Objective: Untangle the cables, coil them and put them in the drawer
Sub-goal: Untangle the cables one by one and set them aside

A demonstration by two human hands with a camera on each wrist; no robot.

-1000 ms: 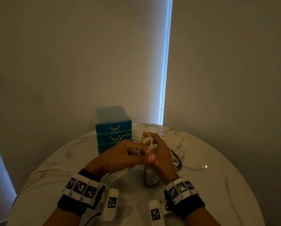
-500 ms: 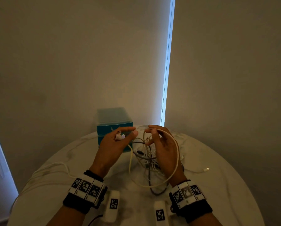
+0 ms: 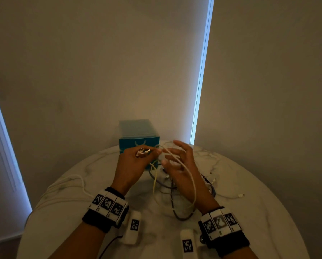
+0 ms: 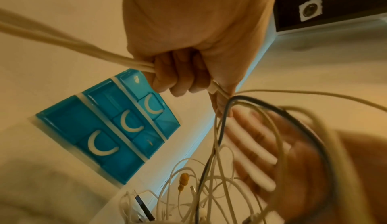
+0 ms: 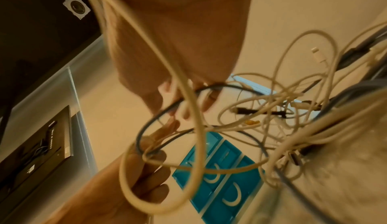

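Two hands are raised over a round marble table (image 3: 259, 212), close together, with a tangle (image 3: 175, 186) of white and dark cables hanging and lying between and below them. The left hand (image 3: 132, 165) is curled tight: its fingers (image 4: 178, 78) grip a white cable (image 4: 73, 43) that passes through the fist and comes out by the thumb, and in the head view a metal plug (image 3: 142, 152) shows at its fingertips. The right hand (image 3: 182, 171) is spread, fingers straight and apart, and grips nothing; a loop (image 3: 191, 176) of white cable lies draped over it, running down past its wrist, and a dark cable (image 5: 159, 113) crosses its fingers in the right wrist view. The fingertips of both hands nearly meet; whether they touch cannot be told. Beyond the left hand, partly hidden by it, stands a blue drawer unit (image 3: 139, 139) with three drawers, all closed, each with a white crescent handle (image 4: 100, 146). To the right of the right hand a white plug (image 3: 240, 194) lies on the table at the end of a thin cable, apart from the tangle. Left of the left wrist another white cable (image 3: 68, 182) trails across the table toward its edge. A small yellow connector (image 4: 183, 178) sits among the strands under the left hand.
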